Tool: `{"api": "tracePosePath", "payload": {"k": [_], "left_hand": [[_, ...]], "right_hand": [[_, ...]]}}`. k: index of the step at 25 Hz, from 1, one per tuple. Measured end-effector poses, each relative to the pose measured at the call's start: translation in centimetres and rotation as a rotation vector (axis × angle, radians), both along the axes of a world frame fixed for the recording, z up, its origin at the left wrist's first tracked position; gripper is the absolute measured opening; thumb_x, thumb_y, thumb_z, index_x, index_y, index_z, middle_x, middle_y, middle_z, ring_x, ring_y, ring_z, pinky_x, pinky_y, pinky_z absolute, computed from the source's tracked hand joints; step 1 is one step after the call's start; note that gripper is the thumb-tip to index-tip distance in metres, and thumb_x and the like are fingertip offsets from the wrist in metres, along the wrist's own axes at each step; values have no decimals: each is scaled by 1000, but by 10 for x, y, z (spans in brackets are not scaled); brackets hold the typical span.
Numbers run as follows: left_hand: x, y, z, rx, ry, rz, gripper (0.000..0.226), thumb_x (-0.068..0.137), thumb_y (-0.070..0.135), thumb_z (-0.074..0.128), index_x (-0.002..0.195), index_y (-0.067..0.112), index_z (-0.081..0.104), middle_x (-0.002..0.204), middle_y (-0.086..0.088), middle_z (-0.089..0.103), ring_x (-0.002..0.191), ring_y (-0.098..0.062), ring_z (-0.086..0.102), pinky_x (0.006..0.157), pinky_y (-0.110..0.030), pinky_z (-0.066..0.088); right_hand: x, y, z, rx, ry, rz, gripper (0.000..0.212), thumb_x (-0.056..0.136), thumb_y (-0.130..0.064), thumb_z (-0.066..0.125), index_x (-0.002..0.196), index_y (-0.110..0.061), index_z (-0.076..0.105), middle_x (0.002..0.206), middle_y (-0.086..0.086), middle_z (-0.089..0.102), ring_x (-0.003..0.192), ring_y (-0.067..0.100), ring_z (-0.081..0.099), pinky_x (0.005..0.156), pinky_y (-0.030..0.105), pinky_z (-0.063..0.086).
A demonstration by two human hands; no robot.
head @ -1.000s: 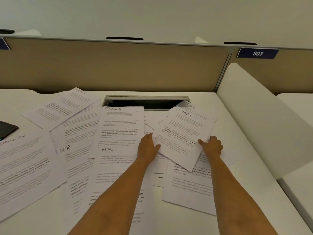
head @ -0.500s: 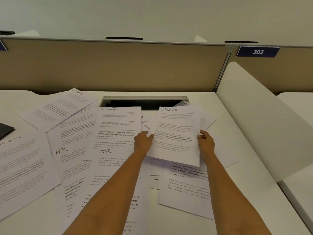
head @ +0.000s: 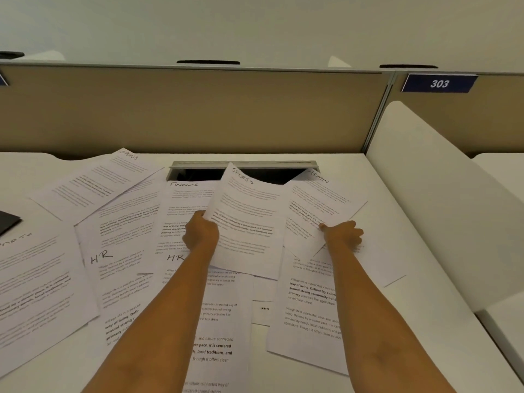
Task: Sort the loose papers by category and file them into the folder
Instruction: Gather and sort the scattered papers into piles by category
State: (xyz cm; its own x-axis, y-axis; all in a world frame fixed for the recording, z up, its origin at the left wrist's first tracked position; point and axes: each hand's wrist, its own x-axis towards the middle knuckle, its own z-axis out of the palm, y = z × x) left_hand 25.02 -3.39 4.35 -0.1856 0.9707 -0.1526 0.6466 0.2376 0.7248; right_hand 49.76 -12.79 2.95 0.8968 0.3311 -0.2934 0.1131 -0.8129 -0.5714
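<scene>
Many printed sheets with handwritten headings lie overlapping on the white desk (head: 377,222). My left hand (head: 201,231) grips the left edge of a sheet headed SPORTS (head: 249,222), which is lifted and tilted over the pile. My right hand (head: 343,235) pinches the lower edge of a sheet headed ADMIN (head: 320,202) just to the right of it. A FINANCE sheet (head: 184,194), two HR sheets (head: 113,259) (head: 173,258) and another SPORTS sheet (head: 93,185) lie to the left. A dark folder corner (head: 8,221) shows at the left edge.
A cable slot (head: 243,173) opens in the desk behind the papers. A tan partition (head: 198,109) closes the back. A white divider panel (head: 439,208) slants along the right side. More sheets lie near the front edge under my forearms.
My right hand let go of the SPORTS sheet and moved right onto the ADMIN sheet. My left hand keeps the SPORTS sheet, which has swung left and tilted.
</scene>
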Motion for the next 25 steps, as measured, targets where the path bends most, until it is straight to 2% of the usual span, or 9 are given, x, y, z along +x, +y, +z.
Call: {"api": "tracePosePath", "payload": {"k": [3, 7, 12, 15, 18, 20, 22, 23, 25], "left_hand": [[-6, 5, -3, 34, 150, 85, 45, 90, 7, 51, 134, 15, 45, 130, -13, 55, 120, -31, 50, 104, -42, 30], [-1, 1, -8, 119, 220, 51, 51, 88, 7, 52, 138, 15, 40, 138, -13, 46, 126, -31, 43, 106, -44, 29], [17, -10, -8, 206, 78, -76, 39, 92, 11, 51, 131, 16, 49, 135, -11, 49, 124, -28, 45, 104, -41, 32], [25, -15, -1, 206, -142, -131, 32, 94, 17, 50, 126, 16, 54, 133, -10, 51, 123, -28, 49, 105, -43, 39], [33, -20, 15, 12, -439, -187, 36, 97, 31, 45, 129, 15, 51, 134, -4, 51, 123, -24, 49, 103, -37, 40], [38, -23, 29, -187, -614, -258, 45, 96, 43, 40, 131, 15, 48, 132, -4, 54, 121, -25, 53, 103, -40, 43], [39, -26, 38, -331, -842, -312, 47, 95, 49, 38, 128, 17, 48, 121, -4, 59, 114, -27, 58, 98, -42, 47], [38, -28, 41, -353, -900, -336, 43, 95, 47, 41, 125, 18, 50, 117, -4, 61, 109, -27, 60, 94, -42, 49], [34, -29, 39, -328, -879, -371, 35, 95, 36, 48, 122, 15, 54, 119, -6, 64, 105, -26, 61, 91, -42, 51]], "right_hand": [[-1, 7, -2, -7, 25, -23, 64, 83, -26, 69, 130, 0, 35, 133, 21, 44, 122, 33, 45, 97, 38, 43], [6, 5, -5, 264, 16, -130, 35, 88, 0, 56, 122, 2, 49, 122, 23, 57, 111, 35, 57, 92, 39, 49], [14, -14, 42, 429, -348, -57, 24, 97, -12, 44, 112, -7, 62, 112, 16, 64, 99, 33, 61, 78, 37, 48], [17, -31, 92, 524, -519, 81, 23, 97, -17, 45, 110, -12, 63, 106, 12, 68, 94, 31, 62, 71, 31, 43], [9, -48, 140, 653, -556, 152, 23, 96, -19, 48, 113, -11, 63, 109, 9, 68, 91, 20, 61, 71, 21, 38], [5, -51, 152, 699, -486, 187, 24, 96, -19, 50, 115, -11, 63, 111, 6, 67, 88, 13, 56, 72, 17, 36], [1, -48, 146, 709, -360, 244, 25, 94, -18, 53, 115, -11, 63, 113, 6, 67, 93, 14, 58, 76, 18, 38], [-1, -45, 138, 716, -282, 274, 25, 92, -18, 54, 115, -11, 64, 112, 7, 67, 95, 15, 59, 79, 21, 40], [-6, -40, 117, 737, -132, 309, 25, 91, -18, 56, 114, -12, 64, 111, 7, 67, 98, 17, 61, 83, 26, 45]]}}
